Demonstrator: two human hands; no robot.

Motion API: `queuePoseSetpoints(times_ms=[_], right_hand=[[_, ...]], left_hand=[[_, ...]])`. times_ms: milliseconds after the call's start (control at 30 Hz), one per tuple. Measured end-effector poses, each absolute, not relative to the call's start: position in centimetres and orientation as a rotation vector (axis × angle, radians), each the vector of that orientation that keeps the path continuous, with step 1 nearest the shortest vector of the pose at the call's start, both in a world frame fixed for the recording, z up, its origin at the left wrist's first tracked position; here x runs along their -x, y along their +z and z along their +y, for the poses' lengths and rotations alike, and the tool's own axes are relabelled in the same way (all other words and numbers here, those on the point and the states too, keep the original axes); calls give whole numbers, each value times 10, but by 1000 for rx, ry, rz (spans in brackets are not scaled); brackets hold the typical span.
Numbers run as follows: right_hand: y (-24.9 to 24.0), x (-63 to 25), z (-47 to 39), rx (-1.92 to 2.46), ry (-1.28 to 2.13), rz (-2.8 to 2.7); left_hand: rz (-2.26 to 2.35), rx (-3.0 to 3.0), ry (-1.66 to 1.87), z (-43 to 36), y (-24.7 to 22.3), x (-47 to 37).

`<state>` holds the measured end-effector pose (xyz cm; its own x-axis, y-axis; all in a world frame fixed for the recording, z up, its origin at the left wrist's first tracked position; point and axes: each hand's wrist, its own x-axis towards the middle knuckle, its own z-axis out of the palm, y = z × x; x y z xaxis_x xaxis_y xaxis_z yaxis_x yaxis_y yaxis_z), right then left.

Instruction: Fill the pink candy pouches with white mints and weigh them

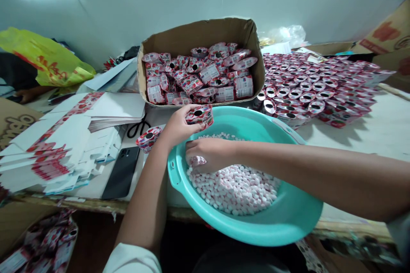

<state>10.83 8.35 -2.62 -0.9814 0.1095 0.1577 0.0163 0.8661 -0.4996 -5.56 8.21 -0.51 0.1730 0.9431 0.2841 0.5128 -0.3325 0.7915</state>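
In my left hand (pixel 182 124) is a small printed candy box (pixel 201 116) with a dark oval hole on top, held above the rim of a turquoise basin (pixel 288 222). My right hand (pixel 209 153) reaches down into the basin with its fingers curled around some pale candies (pixel 197 161). Many more small white-pink candies (pixel 240 187) cover the basin's bottom. Just left of my left forearm, another printed candy box (pixel 149 138) lies on the table.
Behind the basin stands a cardboard carton (pixel 200 34) of filled-looking boxes. Rows of upright boxes (pixel 307 89) stand at right. Flat box blanks (pixel 73 132), black scissors (pixel 139 129) and a phone (pixel 121 172) lie at left. Another person's hand (pixel 27 95) shows at far left.
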Motion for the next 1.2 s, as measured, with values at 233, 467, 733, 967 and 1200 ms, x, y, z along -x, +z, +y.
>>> queuePoseSetpoints(times_ms=[233,467,733,967,1200], right_hand=[[-26,-108,83,109,771,-2860],[-26,-108,84,108,765,-2871],[-28,-109,85,122,768,-2866],[-36,-109,88,96,670,-2817],[-36,-110,89,93,616,-2831]], left_hand=[[1397,-1956,1056,80,-1,53],[1397,-1948,1044,79,0,53],[1398,-1989,1035,78,1,53],[1397,-1939,1019,77,3,52],[1402,-1940,1006,79,2,52]])
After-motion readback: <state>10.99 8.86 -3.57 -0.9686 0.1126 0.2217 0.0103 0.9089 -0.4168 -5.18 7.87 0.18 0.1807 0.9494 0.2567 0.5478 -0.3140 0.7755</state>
